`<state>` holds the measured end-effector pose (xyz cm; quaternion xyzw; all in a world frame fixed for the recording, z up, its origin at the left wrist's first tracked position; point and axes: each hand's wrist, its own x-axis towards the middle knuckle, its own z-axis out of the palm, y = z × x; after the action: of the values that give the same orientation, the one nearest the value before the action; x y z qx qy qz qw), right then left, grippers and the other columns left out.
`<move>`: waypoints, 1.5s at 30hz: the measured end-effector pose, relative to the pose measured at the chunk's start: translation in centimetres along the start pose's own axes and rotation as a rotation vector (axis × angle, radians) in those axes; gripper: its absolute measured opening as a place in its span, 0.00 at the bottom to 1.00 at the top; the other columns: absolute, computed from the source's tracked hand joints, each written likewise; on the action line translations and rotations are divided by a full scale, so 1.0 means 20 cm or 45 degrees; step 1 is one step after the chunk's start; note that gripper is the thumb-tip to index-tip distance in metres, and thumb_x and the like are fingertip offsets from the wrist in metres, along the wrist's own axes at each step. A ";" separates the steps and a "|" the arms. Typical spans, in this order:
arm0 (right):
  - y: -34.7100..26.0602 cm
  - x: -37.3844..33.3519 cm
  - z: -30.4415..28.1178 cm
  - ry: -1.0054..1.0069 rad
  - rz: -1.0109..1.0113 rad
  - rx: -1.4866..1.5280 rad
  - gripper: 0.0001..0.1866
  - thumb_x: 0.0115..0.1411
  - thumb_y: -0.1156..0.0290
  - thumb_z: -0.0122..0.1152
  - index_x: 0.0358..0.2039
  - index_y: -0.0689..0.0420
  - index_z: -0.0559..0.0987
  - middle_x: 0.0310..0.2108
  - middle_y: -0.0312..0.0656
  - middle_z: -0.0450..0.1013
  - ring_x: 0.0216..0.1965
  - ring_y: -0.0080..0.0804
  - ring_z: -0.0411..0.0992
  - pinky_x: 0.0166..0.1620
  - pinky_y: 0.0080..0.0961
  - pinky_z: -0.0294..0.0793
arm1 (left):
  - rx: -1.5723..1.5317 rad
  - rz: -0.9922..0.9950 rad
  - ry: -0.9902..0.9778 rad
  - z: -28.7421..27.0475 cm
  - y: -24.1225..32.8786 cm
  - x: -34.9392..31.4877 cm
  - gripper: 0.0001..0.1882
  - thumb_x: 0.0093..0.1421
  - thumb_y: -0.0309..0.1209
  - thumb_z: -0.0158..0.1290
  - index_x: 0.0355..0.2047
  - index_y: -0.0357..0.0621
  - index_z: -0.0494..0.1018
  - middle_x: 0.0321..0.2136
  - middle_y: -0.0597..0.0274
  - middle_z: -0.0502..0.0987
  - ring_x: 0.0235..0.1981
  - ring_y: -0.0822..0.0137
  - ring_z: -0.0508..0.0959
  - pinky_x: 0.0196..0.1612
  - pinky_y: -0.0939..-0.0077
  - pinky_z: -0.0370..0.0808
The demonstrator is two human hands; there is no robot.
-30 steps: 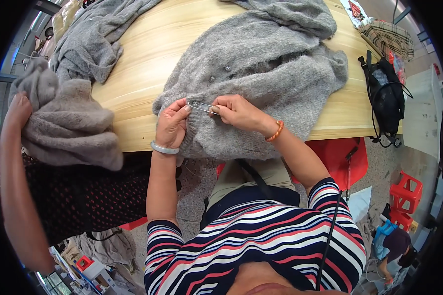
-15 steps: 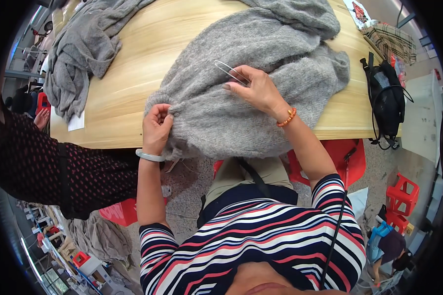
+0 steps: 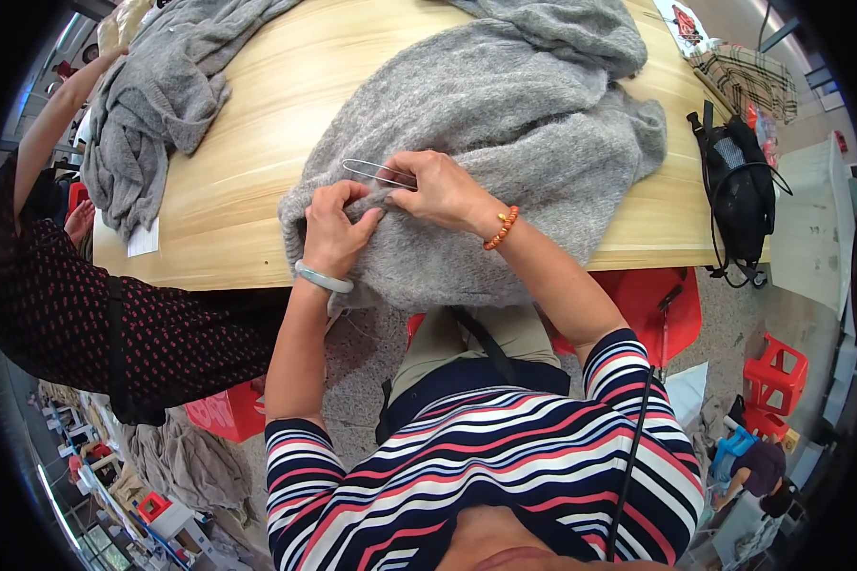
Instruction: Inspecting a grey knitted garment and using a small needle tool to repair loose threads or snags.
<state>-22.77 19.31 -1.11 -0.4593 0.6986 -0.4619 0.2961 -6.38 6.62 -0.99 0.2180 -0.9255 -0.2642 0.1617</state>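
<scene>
A fuzzy grey knitted garment lies bunched on the wooden table and hangs a little over its near edge. My left hand is closed on the knit at the garment's left end, thumb and fingers pinching a fold. In my right hand is a thin U-shaped silver metal tool, like tweezers, its rounded end pointing left above the fabric. The fingers of my right hand are bent close to the knit beside the left thumb. Its far tips are hidden by my fingers.
Another grey knitted piece lies at the table's left, over a white paper. A black bag with a cable is at the right edge. A person in a dotted black garment stands close on my left. Red stools stand behind right.
My right hand has moved left and down with the metal tool, close to my left hand. My left hand has shifted right and turned over the knit. The neighbour's arm now reaches up at the left.
</scene>
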 end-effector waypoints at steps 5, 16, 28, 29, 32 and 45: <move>0.04 -0.03 -0.03 -0.123 0.039 0.283 0.10 0.58 0.73 0.64 0.40 0.64 0.82 0.31 0.38 0.80 0.34 0.21 0.75 0.40 0.22 0.75 | -0.357 -0.122 -0.106 -0.04 -0.01 -0.02 0.15 0.49 0.31 0.68 0.36 0.41 0.78 0.34 0.60 0.78 0.39 0.60 0.75 0.46 0.70 0.73; -0.04 -0.13 -0.03 -0.164 0.021 0.370 0.12 0.60 0.67 0.66 0.36 0.65 0.82 0.26 0.33 0.78 0.28 0.16 0.70 0.31 0.20 0.71 | -0.756 -0.289 -0.347 -0.07 -0.03 -0.04 0.17 0.50 0.31 0.67 0.36 0.33 0.77 0.28 0.62 0.77 0.33 0.73 0.75 0.40 0.77 0.73; 0.00 -0.15 0.03 -0.281 0.156 0.763 0.12 0.65 0.63 0.62 0.31 0.59 0.78 0.21 0.27 0.69 0.21 0.12 0.63 0.23 0.15 0.59 | -0.452 0.004 -0.275 -0.07 0.06 -0.03 0.08 0.50 0.27 0.63 0.29 0.35 0.78 0.26 0.62 0.77 0.31 0.72 0.74 0.38 0.76 0.72; 0.00 -0.16 0.01 -0.367 0.292 0.935 0.12 0.67 0.62 0.60 0.32 0.58 0.77 0.22 0.24 0.67 0.20 0.09 0.60 0.21 0.13 0.56 | -0.436 0.029 -0.280 -0.07 0.07 -0.03 0.09 0.49 0.27 0.63 0.28 0.36 0.77 0.26 0.62 0.76 0.31 0.71 0.74 0.38 0.75 0.72; 0.02 -0.15 0.02 -0.324 0.267 0.930 0.12 0.68 0.62 0.59 0.33 0.58 0.77 0.21 0.24 0.66 0.19 0.08 0.58 0.20 0.12 0.55 | -0.418 0.057 -0.227 -0.06 0.06 -0.02 0.08 0.51 0.27 0.65 0.29 0.37 0.78 0.29 0.65 0.78 0.32 0.74 0.75 0.38 0.79 0.72; 0.04 -0.15 0.02 -0.159 0.148 0.734 0.10 0.66 0.65 0.61 0.32 0.59 0.79 0.22 0.22 0.66 0.23 0.08 0.58 0.24 0.13 0.56 | -1.194 -0.402 -0.179 0.00 0.08 -0.04 0.07 0.60 0.25 0.62 0.38 0.35 0.80 0.28 0.71 0.79 0.30 0.83 0.74 0.33 0.88 0.71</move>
<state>-21.44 22.06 -2.00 -0.3431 0.5441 -0.5943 0.4827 -6.16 8.26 -0.33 0.2409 -0.6715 -0.6871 0.1375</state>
